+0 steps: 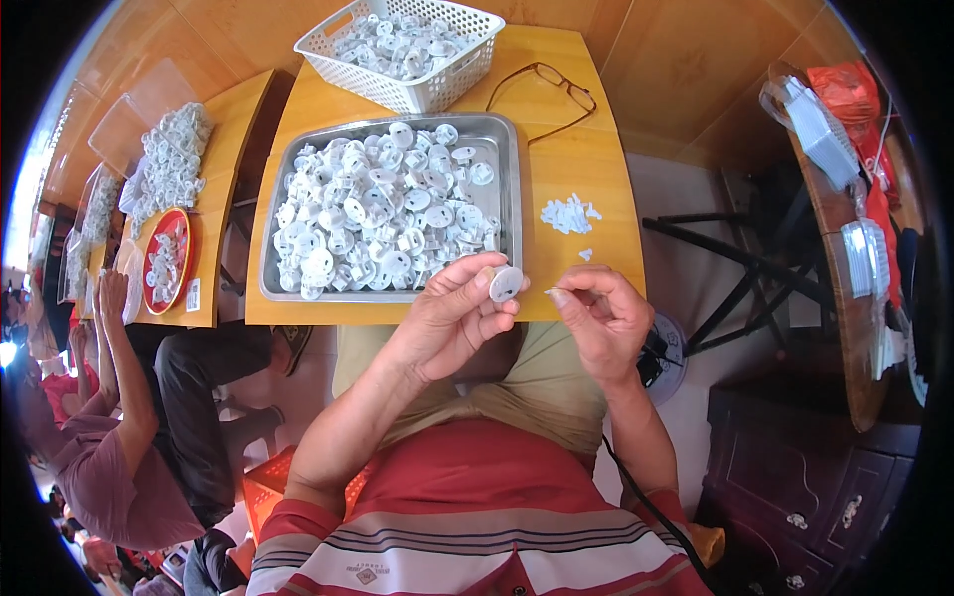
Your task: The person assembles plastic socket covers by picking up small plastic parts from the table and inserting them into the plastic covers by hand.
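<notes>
My left hand grips a round white plastic disc-shaped part between thumb and fingers, just past the table's front edge. A little to its right, my right hand pinches a tiny whitish piece between thumb and forefinger, apart from the disc. Straight ahead, a metal tray holds a heap of similar round white plastic parts. To the right of the tray lies a small pile of little white pieces, with a couple of loose ones nearer me.
Behind the tray stands a white perforated basket of white parts, with eyeglasses beside it. On the left, a co-worker sits at another table with a red bowl. A wooden table with packages stands at far right.
</notes>
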### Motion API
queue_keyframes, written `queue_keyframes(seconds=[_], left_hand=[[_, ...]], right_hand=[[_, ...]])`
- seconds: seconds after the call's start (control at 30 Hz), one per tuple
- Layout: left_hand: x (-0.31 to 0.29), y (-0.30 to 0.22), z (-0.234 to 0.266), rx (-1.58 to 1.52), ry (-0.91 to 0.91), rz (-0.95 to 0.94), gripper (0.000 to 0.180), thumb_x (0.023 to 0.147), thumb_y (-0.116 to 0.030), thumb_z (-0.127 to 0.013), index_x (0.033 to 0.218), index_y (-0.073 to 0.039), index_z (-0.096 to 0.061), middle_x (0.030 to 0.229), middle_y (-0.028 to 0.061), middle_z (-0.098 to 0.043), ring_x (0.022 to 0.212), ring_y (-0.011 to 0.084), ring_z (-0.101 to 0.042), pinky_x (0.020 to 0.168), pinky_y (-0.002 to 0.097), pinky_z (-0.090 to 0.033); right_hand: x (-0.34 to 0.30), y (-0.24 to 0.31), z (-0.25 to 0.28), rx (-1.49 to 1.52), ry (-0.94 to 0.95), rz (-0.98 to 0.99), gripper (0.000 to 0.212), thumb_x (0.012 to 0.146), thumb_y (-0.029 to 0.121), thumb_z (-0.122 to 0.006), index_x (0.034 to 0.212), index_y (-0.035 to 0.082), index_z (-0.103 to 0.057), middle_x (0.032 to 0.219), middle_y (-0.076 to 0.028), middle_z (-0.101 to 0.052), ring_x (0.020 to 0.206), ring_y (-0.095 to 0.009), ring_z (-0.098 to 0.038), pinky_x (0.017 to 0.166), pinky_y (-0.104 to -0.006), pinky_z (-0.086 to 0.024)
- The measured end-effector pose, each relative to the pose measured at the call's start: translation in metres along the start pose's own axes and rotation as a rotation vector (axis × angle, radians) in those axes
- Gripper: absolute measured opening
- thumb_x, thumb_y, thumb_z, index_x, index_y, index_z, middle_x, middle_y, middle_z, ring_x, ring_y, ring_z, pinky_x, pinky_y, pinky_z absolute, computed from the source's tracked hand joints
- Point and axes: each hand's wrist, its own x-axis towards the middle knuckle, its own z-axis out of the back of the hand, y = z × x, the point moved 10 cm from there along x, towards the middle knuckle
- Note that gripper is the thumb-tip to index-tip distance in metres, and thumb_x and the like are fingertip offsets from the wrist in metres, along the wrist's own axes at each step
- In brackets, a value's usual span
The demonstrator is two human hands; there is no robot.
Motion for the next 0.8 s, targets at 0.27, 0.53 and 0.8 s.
queue_keyframes(seconds=[0.27,0.53,0.8], left_hand=[[-0.001,0.01,0.004,0.001,-0.001,0.043,0.029,0.101,-0.015,-0.056,0.127,-0.002,-0.057,0.105,0.0098,-0.067,0.087,0.0184,-0.071,0.072,0.0278,-0.063],[-0.001,0.018,0.005,-0.034,0.027,0.04,0.028,0.102,-0.015,-0.056,0.126,-0.002,-0.058,0.105,0.0103,-0.067,0.087,0.0185,-0.071,0.072,0.0282,-0.063],[-0.004,0.023,0.005,0.023,0.042,0.087,0.032,0.1,-0.012,-0.057,0.13,0.0,-0.056,0.106,0.0116,-0.067,0.091,0.0189,-0.071,0.077,0.028,-0.063]], right_hand=[[-0.001,0.007,-0.005,0.004,-0.001,0.028,0.017,0.084,-0.007,-0.072,0.099,-0.003,-0.066,0.097,-0.009,-0.069,0.087,-0.012,-0.065,0.078,-0.0241,-0.054],[-0.001,0.011,-0.009,0.015,0.002,0.063,0.016,0.084,-0.007,-0.072,0.098,-0.003,-0.065,0.096,-0.01,-0.069,0.086,-0.013,-0.066,0.077,-0.0244,-0.054],[-0.002,0.01,-0.013,-0.034,0.021,0.086,0.015,0.083,-0.006,-0.073,0.096,-0.003,-0.066,0.094,-0.011,-0.07,0.083,-0.013,-0.066,0.074,-0.0239,-0.054]])
